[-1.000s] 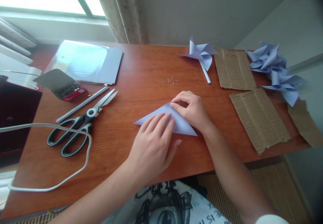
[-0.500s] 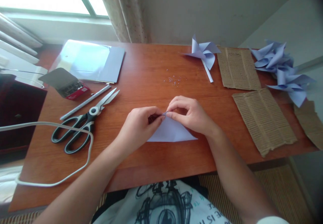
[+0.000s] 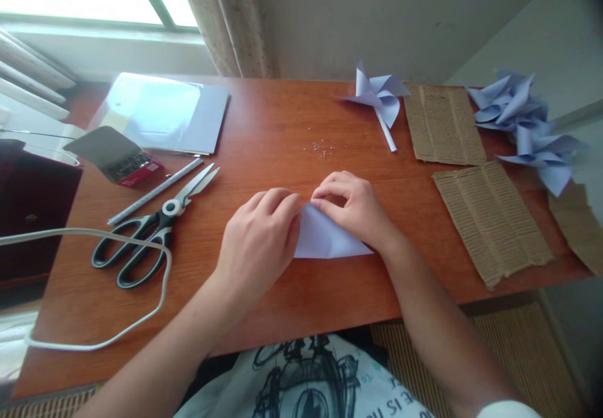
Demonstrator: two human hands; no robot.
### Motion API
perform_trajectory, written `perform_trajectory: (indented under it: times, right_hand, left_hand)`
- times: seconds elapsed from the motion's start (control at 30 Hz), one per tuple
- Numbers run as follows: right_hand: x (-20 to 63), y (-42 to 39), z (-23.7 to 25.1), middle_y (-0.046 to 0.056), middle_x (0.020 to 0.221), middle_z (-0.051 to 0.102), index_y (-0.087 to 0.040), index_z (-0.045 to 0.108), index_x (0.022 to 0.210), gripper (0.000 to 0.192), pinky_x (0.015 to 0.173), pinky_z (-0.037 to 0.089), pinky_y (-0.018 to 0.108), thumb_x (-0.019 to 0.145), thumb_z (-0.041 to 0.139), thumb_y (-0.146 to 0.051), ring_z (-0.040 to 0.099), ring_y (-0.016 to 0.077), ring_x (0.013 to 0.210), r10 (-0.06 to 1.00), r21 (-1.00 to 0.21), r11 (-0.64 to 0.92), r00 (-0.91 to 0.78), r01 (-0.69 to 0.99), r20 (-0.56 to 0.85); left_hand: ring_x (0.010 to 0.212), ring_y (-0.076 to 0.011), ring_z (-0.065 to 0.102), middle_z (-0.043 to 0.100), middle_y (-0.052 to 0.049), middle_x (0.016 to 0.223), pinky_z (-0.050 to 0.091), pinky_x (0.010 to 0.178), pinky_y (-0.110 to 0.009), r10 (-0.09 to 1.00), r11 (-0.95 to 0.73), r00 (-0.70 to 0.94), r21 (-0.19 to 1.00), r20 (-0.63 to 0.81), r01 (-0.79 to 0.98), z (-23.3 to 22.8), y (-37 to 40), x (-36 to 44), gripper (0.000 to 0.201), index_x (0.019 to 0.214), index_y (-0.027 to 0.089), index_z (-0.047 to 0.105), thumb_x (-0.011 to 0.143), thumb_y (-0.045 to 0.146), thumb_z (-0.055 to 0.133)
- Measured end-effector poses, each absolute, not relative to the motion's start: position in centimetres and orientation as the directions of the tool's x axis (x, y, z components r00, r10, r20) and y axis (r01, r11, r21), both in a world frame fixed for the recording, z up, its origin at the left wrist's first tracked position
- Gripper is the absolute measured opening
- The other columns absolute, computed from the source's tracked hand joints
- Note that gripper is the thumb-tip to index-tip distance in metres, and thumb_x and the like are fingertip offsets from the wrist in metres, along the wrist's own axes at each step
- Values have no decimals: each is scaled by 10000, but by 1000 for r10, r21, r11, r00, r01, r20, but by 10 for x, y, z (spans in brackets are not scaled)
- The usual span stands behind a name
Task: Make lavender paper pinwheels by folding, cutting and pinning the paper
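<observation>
A white sheet of paper [image 3: 325, 236], folded into a triangle, lies on the table in front of me with its peak pointing away. My right hand [image 3: 351, 204] pinches the paper near that peak, thumb and index finger together. Over the paper's left edge is my left hand [image 3: 264, 230], its fingers curled close together and touching the sheet; the thumb tip and that corner are hidden under it. Beyond the hands, tiny scraps [image 3: 323, 148] are scattered on the wood.
Scissors [image 3: 164, 217], a rolled paper stick [image 3: 155, 191], a red box [image 3: 136, 170] and a folder [image 3: 211, 117] lie left, with a white cable [image 3: 164, 280]. A paper pinwheel [image 3: 381, 91], cardboard pieces [image 3: 492, 223] and more pinwheels [image 3: 541, 142] sit right.
My left hand has turned over and moved slightly left and down along the paper's edge, leaving the peak. The right hand keeps its pinch near the peak.
</observation>
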State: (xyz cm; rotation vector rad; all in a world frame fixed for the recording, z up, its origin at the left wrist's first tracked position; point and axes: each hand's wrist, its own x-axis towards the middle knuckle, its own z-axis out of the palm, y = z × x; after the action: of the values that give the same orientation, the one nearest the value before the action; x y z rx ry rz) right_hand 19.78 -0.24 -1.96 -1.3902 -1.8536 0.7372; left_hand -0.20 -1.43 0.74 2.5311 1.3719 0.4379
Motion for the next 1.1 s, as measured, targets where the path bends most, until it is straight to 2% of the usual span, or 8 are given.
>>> perform_trajectory:
  times: [0.07,0.17,0.33,0.6,0.77,0.93,1.1]
  right_hand:
    - [198,0,-25,24,839,731,-198,765,788,103,802,494,321,852,744,-120,647,186,848,970,-753,243,-140,612,199]
    - [198,3,-30,31,837,737,-195,771,773,116,817,491,330,852,737,-116,645,192,843,971,-706,222,-85,673,224]
    - [198,6,-33,29,833,734,-202,771,763,123,835,485,335,850,736,-122,634,195,839,968,-650,213,-69,729,241]
    - [198,5,-35,38,864,724,-203,758,796,116,864,479,345,882,707,-144,621,208,881,966,-609,232,-104,758,238]
    - [198,4,-36,43,883,718,-210,740,806,117,872,472,359,899,682,-169,614,219,907,965,-582,236,-116,779,236]
    - [199,5,-38,44,901,724,-210,728,816,105,883,463,362,904,678,-180,616,219,910,966,-569,244,-143,785,217]
    - [203,9,-37,41,887,719,-209,726,835,75,868,466,354,897,697,-179,622,217,891,968,-561,242,-154,791,201]
  left_hand:
    - [1089,-291,671,724,-129,1227,530,940,-416,764,-643,597,222,244,733,9,-30,2,305,1218,115,683,968,184,522]
    - [1191,-289,653,716,-155,1277,504,1043,-403,636,-768,714,147,294,623,5,-56,11,327,1228,63,691,970,166,518]
    - [1351,-355,564,580,-238,1466,440,1148,-453,640,-767,752,81,156,636,-9,-81,22,488,1376,-36,586,1010,267,475]
    - [1462,-379,438,454,-245,1571,348,1215,-477,670,-740,740,131,59,660,-18,-86,22,665,1463,-22,501,1000,455,486]
    - [1501,-413,360,388,-295,1594,266,1244,-500,665,-742,746,152,36,653,-23,-91,23,786,1487,-57,445,996,556,439]
    - [1548,-457,214,269,-345,1627,174,1261,-542,640,-755,768,198,16,625,-28,-95,18,977,1527,-73,363,945,712,400]
    - [1559,-485,112,183,-374,1639,156,1244,-595,622,-756,783,265,4,599,-28,-95,16,1070,1594,44,291,863,809,445]
